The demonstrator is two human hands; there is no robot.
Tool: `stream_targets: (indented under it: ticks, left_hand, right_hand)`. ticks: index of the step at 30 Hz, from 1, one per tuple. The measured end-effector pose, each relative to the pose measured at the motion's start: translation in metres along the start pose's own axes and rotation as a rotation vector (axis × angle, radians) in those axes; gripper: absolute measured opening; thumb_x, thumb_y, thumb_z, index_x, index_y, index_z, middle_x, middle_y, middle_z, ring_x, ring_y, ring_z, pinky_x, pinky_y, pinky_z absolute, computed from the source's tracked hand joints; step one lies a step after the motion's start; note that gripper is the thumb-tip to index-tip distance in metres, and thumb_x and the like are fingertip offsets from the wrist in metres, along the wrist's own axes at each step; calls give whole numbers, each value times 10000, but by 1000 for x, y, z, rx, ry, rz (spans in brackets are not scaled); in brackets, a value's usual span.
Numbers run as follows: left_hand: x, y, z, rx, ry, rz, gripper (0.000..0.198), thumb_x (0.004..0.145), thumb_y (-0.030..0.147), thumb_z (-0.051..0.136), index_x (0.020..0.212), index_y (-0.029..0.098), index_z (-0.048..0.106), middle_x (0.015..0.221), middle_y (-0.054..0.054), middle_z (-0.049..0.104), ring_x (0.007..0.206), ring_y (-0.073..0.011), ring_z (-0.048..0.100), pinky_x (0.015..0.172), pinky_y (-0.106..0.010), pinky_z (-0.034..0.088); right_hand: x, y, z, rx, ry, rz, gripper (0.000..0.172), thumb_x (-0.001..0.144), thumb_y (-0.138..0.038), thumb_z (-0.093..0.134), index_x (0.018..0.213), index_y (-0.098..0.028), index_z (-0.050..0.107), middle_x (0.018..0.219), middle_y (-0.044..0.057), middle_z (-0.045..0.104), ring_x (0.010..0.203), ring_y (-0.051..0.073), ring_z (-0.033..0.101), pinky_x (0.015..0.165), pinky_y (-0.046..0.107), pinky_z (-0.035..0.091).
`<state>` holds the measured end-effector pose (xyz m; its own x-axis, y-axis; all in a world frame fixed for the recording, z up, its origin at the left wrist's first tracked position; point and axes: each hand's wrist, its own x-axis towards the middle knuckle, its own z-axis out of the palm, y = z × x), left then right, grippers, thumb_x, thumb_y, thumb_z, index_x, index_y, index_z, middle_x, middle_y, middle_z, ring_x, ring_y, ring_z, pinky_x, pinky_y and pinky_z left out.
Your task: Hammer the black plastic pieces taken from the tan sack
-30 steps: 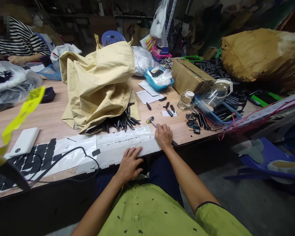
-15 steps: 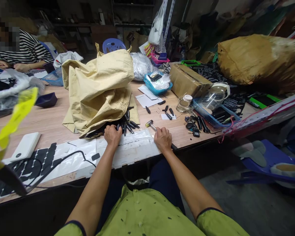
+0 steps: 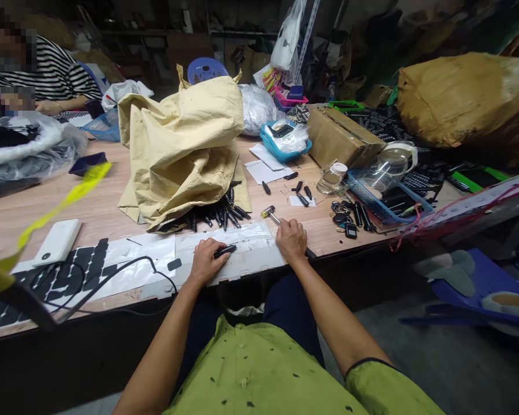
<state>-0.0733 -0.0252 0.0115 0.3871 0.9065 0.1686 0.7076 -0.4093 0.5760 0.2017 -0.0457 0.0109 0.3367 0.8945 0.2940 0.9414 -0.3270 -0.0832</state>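
Observation:
My left hand is closed around a short black pen-like piece, held low over the white board at the table's front edge. In my right hand is a small hammer; its head points away to the left and its dark handle end shows past my palm. Beyond my left hand, a pile of similar black pieces spills out from under a cream cloth bag. A few more black pieces lie on the table past the hammer.
To the right are keys, a glass jar and a blue basket. A cardboard box stands behind. On the left lie a white power bank, a cable and a yellow strip. A co-worker sits far left.
My left hand has drawn back from the pile toward me, bringing one black pen-like piece with it. The right hand still grips the hammer in about the same place. The view has shifted slightly.

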Motion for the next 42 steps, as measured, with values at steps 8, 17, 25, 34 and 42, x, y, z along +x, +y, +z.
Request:
stream_targets:
  ticks: [8,17,25,34,42]
  left_hand:
    - [7,1,-2,-73,-60,-91,183,804,291,728,981,285,775,925,-25,715,941,-249,595,885,-397,476]
    - [9,15,-3,-92,-56,-188,167,754,231,761,912,283,778,920,-17,712,963,-252,599,908,-396,476]
    - [10,22,-1,-74,-30,-229,92,729,197,766,795,259,753,853,-15,676,923,-244,589,867,-371,470]
    - [9,21,2,-74,-1,-220,140,728,197,764,839,280,780,886,-13,704,949,-245,599,899,-382,468]
    - [9,21,2,-72,-1,-213,138,733,201,765,844,282,779,882,-14,709,940,-251,602,893,-393,473]
  right_hand:
    - [1,6,-11,166,-47,9,326,954,-191,487,1193,-214,708,1001,100,616,949,236,525,777,317,398]
    - [-63,-30,-37,766,-94,-324,387,1003,-250,422,1296,-238,675,1037,72,688,984,200,643,913,326,535]
    - [-85,-46,-40,774,-158,-423,425,1004,-192,411,1347,-256,655,925,36,655,847,147,653,803,237,551]
    - [-84,-39,-39,772,-130,-349,424,1003,-197,406,1333,-255,666,964,49,679,904,159,669,847,258,562]
    - [-75,-31,-32,699,-120,-318,434,987,-192,421,1327,-284,675,982,52,683,944,181,657,876,292,554]
